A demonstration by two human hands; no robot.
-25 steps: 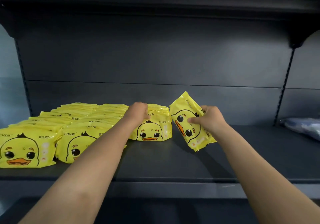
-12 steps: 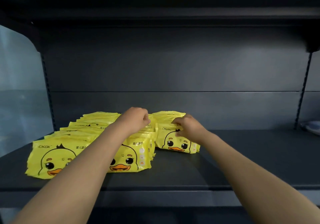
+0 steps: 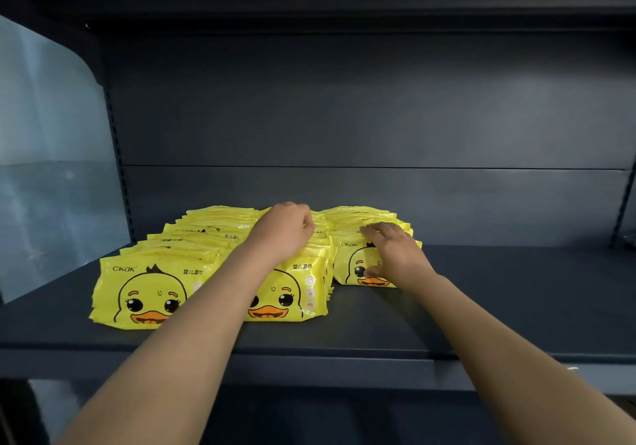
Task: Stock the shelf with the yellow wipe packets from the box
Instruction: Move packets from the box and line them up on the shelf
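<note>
Left hand [image 3: 284, 233]: fingers curled down onto the tops of the middle row of yellow duck-print plastic wipe packets [image 3: 296, 293], can't tell if it's pinching one. Right hand [image 3: 395, 255]: spread over the right row's front packet [image 3: 349, 264], fingers along its top edge, thumb on the duck face. Packets stand upright in three front-to-back rows, side by side, on the left half of the dark grey metal shelf [image 3: 499, 307]; translucent plastic side panel [image 3: 51, 169] at its left end, apart from the left row [image 3: 144, 289].
</note>
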